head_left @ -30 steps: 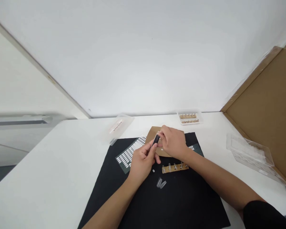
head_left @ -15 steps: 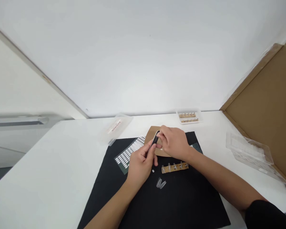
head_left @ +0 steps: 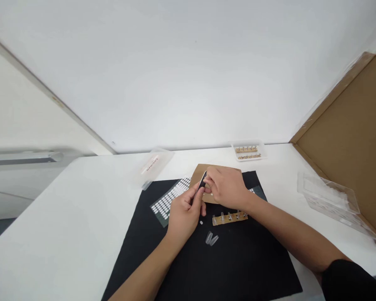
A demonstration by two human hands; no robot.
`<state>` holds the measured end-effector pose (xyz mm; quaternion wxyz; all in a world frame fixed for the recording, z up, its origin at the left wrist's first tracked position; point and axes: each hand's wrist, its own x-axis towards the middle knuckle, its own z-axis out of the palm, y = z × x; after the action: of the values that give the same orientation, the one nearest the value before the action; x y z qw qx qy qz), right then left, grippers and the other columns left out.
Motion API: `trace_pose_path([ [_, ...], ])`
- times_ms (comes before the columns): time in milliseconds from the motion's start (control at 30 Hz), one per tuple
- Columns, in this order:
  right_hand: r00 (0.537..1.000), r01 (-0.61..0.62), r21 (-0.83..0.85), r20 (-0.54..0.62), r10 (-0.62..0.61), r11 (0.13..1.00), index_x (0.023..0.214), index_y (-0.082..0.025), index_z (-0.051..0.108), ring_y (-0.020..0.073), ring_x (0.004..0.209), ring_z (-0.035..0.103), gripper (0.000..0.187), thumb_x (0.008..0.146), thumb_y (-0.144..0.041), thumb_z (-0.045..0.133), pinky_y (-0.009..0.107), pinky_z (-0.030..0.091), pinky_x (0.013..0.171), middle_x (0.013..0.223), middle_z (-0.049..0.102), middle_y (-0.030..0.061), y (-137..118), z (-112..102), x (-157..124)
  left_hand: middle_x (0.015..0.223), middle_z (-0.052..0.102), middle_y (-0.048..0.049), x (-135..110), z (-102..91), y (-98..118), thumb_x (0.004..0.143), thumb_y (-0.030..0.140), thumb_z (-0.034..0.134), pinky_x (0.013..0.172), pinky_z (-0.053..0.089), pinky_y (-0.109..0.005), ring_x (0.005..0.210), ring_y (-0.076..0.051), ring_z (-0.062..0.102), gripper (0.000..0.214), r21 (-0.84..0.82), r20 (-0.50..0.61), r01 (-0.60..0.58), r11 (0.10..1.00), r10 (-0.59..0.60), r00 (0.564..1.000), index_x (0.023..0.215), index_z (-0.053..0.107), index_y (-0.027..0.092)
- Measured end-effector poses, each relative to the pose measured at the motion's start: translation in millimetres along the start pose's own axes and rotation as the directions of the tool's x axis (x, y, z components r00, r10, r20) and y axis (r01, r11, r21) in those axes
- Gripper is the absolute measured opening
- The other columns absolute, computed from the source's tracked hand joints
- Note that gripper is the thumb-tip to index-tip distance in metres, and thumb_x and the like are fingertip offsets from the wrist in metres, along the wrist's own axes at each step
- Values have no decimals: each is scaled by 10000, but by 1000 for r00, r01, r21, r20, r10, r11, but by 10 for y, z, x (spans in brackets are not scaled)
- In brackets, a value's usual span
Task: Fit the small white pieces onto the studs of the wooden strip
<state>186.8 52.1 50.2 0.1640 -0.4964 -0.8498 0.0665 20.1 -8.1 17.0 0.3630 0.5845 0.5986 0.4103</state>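
Note:
My left hand is closed around a slim black nail file with a pale edge, which tilts up to the right. Against the file's upper part, my right hand has its fingers pinched together; what lies between them is hidden. Both hands are above a brown card on the black mat. Just below them, clear nail tips stand on a tan strip holder. Several loose clear nail tips lie nearer me, close to a small white oval tab.
A sheet of white oval tabs lies left of the hands. At the back are a frosted pouch and a white tray with more strip holders. A clear plastic box stands right, beside a cardboard panel.
My right fingers have slid slightly down and left along the nail file. My left hand keeps its grip. The whole view has shifted very slightly.

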Motion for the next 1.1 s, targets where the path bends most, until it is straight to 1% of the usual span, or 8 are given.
trace_pose_path([
  [100,997,-60,3,-39,60,998,1012,-223,583,198,756,649,192,1114,-347,478,321,250,636,906,763,32,21,6,6,464,589,46,-2,-5,18,1018,585,528,483,365,-218,411,-116,468,519,8,4,3,1000,-3,1000,1162,802,169],
  [233,1000,2,33,-25,-1,999,959,-229,587,196,772,646,178,1084,-336,517,318,252,641,934,770,20,50,18,9,453,577,51,-15,-8,33,1022,562,519,483,370,-221,403,-117,470,499,17,4,-22,1000,22,1000,1159,804,176],
  [367,997,-21,26,-80,23,999,988,-227,589,197,743,631,199,1097,-351,478,324,241,636,927,773,26,56,33,5,462,585,50,-26,-11,28,1028,570,522,481,372,-223,405,-116,470,503,8,-2,-15,1000,15,1000,1165,801,174],
  [467,999,19,17,-48,-18,1000,960,-227,587,199,759,634,210,1090,-359,487,322,236,640,929,773,31,49,33,2,460,580,52,-26,-11,14,1029,558,530,487,376,-222,409,-116,473,493,-1,1,-20,1000,20,1000,1168,798,169],
  [600,995,-42,-7,-91,42,999,972,-222,578,195,736,621,229,1107,-354,449,330,218,629,918,771,32,45,20,6,469,581,53,-22,-11,0,1034,568,528,490,373,-221,416,-113,476,500,-5,5,-17,1000,17,1000,1184,793,171],
  [733,999,23,-8,-44,-23,1000,947,-224,571,198,745,624,200,1084,-356,505,326,218,631,916,767,26,41,20,2,452,570,54,-18,-10,7,1025,548,535,486,378,-219,407,-116,473,485,7,-8,-33,999,33,999,1174,800,171],
  [900,995,-56,20,-85,58,998,982,-224,579,195,739,632,193,1099,-338,476,321,240,639,928,774,31,39,29,-1,464,584,50,-16,-6,22,1036,548,527,468,363,-223,399,-116,460,497,8,-2,-35,999,35,999,1195,801,165],
  [1100,1000,28,157,-12,-26,987,921,-230,588,173,774,654,166,1064,-302,543,296,316,671,907,774,5,-4,-107,-30,473,595,60,-30,-8,20,1044,484,529,505,414,-220,422,-120,518,440,46,-44,-107,993,109,993,1221,794,180],
])
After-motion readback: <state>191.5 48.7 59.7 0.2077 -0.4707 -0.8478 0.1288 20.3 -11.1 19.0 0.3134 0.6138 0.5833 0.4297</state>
